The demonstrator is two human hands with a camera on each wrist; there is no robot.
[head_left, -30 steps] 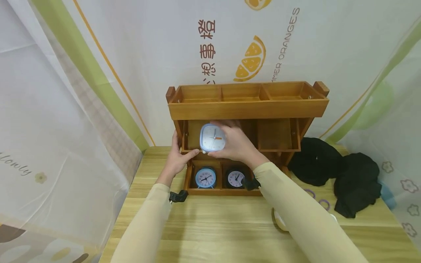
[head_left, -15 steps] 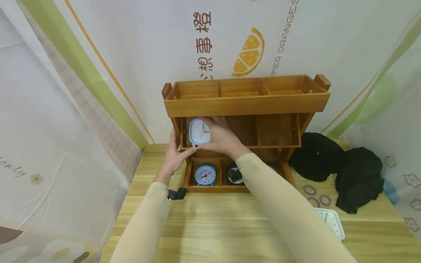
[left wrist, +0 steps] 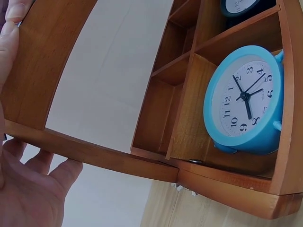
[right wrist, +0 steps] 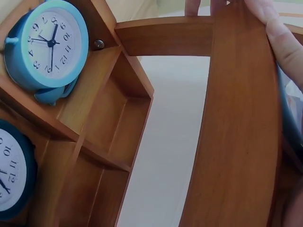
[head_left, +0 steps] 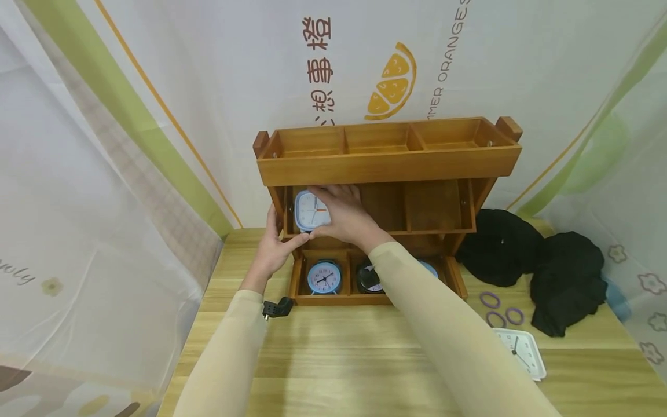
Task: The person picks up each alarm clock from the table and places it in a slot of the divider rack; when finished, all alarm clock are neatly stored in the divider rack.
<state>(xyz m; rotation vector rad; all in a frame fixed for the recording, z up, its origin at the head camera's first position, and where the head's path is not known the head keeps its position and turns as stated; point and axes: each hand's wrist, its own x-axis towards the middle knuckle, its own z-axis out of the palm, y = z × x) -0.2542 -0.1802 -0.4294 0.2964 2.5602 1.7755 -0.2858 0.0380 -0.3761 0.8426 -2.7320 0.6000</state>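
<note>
In the head view, a three-tier wooden organizer [head_left: 388,168] stands against the curtain. My right hand [head_left: 346,217] holds a square alarm clock [head_left: 309,209] with a pale blue rim, inside the left part of the middle tier. My left hand [head_left: 271,252] grips that tier's left end, thumb along its front edge and fingers behind the side. A round light-blue alarm clock [head_left: 324,278] sits in the bottom tier's left compartment. Beside it is a dark round clock [head_left: 365,280], partly covered by the black wrist camera. Another blue clock [head_left: 429,268] is mostly hidden by my right sleeve.
A white rectangular clock [head_left: 521,350] lies on the wooden table [head_left: 323,359] at right, partly under my sleeve. Near it are three purple rings [head_left: 515,316]. Black cloth items [head_left: 568,281] lie beside the organizer. Hanging curtains [head_left: 130,191] border the back and sides.
My right hand has carried the square clock leftward and deeper into the middle tier, then nearly stopped. My left hand keeps its grip. The white clock at right has come into sight.
</note>
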